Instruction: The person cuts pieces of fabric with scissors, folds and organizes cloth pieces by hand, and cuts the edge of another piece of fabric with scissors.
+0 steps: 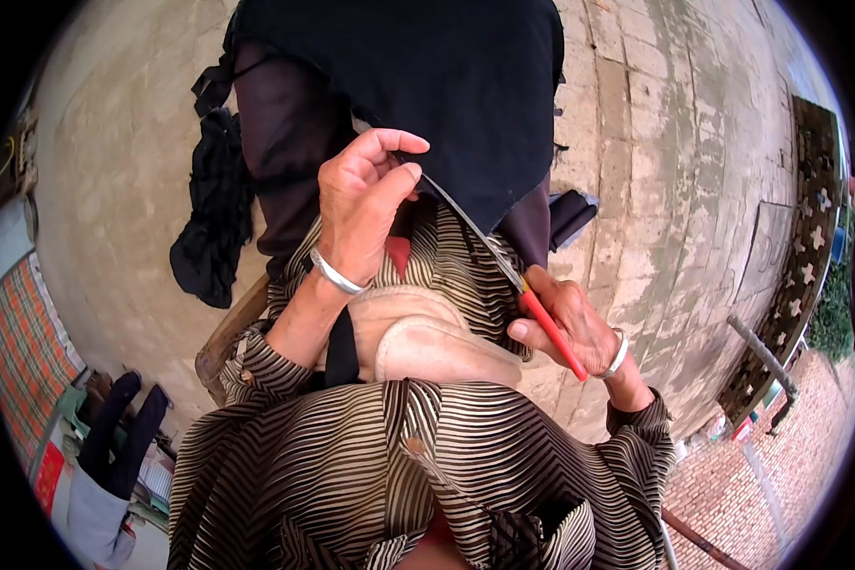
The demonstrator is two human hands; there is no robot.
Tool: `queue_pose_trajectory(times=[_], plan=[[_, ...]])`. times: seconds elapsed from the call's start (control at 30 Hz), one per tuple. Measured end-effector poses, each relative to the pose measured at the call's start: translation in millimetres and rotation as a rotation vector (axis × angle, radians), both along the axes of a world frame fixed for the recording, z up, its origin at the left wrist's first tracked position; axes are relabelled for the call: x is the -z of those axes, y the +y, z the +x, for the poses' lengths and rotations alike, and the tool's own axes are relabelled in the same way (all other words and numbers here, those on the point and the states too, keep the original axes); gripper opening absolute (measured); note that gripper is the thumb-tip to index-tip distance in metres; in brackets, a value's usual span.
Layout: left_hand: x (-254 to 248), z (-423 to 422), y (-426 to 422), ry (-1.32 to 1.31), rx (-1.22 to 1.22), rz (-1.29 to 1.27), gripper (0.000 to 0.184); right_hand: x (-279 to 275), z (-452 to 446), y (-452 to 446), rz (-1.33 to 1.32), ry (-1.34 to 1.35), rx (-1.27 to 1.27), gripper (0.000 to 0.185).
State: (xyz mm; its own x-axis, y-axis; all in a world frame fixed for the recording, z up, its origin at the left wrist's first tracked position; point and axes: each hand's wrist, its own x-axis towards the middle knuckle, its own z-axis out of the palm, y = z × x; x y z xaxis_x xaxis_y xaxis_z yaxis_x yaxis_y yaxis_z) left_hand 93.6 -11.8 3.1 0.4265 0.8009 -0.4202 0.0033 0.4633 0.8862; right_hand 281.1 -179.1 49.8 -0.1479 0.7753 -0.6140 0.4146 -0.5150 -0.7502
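Observation:
A large black cloth (456, 85) lies over my knees. My left hand (366, 195) is closed at its near edge, thumb and index finger pinching the cloth; the pinched bit is mostly hidden. My right hand (572, 323) grips the red handle of a pair of scissors (489, 245). Their long blades run along the cloth's edge, and the tips reach close to my left thumb. Beneath my hands, cream padded pieces (437, 332) rest on my lap. A small red patch (397, 255) shows beside my left wrist.
Black cloth scraps (214, 214) hang to the left, next to a wooden chair edge (223, 342). Dark folded cloth (570, 217) sits right of my knee. At far left are a plaid cloth (33, 351) and dark garments (114, 437). A pierced wall (798, 256) borders the paved floor.

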Motion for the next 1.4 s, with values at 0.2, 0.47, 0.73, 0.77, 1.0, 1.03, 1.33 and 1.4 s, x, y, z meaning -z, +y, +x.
queue_pose_trajectory(times=[0.2, 0.47, 0.73, 0.77, 1.0, 1.03, 1.33, 1.4], plan=[[-0.9, -1.3, -6.7, -0.026, 0.106, -0.027, 0.046, 1.5, -0.8, 0.8, 0.014, 0.016, 0.006, 0.052], [-1.7, 4.8, -14.0, -0.143, 0.05, -0.099, 0.058, -1.0, -5.0, 5.4, 0.011, 0.015, 0.001, 0.049], [-2.2, 4.1, -14.6, -0.184, 0.065, -0.079, 0.069, -1.6, -7.3, 7.4, -0.011, 0.029, 0.003, 0.049], [-2.5, 4.5, -14.9, -0.186, 0.061, -0.065, 0.07, -1.5, -7.0, 7.3, -0.011, 0.028, 0.003, 0.049], [-2.4, 4.5, -16.6, -0.172, 0.093, 0.022, 0.076, 4.3, 3.7, 1.8, -0.003, 0.191, 0.0, 0.059], [-2.3, 5.1, -17.0, -0.188, 0.083, 0.024, 0.077, 4.4, 5.2, 1.6, -0.017, 0.254, 0.014, 0.06], [-3.6, 6.5, -17.3, -0.296, 0.074, 0.002, 0.089, 2.3, 6.0, 7.1, -0.044, 0.283, 0.014, 0.06], [-3.7, 5.7, -17.0, -0.313, 0.062, -0.004, 0.09, 1.0, 4.8, 10.6, -0.036, 0.258, 0.001, 0.06]])
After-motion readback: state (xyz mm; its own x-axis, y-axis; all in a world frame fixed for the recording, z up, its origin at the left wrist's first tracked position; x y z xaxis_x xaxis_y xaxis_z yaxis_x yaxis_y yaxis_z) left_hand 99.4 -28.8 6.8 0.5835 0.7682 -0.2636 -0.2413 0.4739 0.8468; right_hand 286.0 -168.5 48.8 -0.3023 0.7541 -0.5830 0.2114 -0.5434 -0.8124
